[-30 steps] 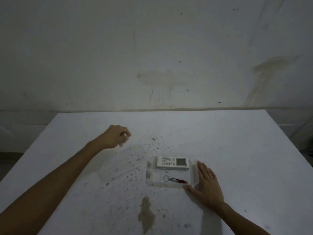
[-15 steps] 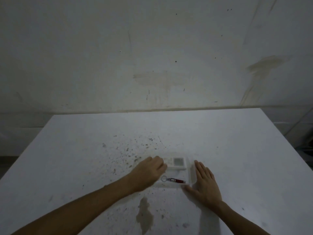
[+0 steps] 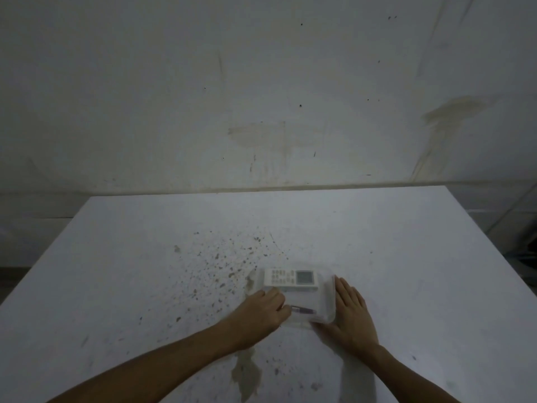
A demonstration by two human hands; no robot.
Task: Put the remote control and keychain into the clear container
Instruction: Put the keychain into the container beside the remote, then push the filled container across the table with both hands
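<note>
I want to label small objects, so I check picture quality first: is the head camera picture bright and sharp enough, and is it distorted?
Head view: dim, flat light, soft shadows, no glare. The clear container is faint, the keychain small and soft beside the left hand; the remote control is readable. Wide-angle bending shows at the table edges.
</note>
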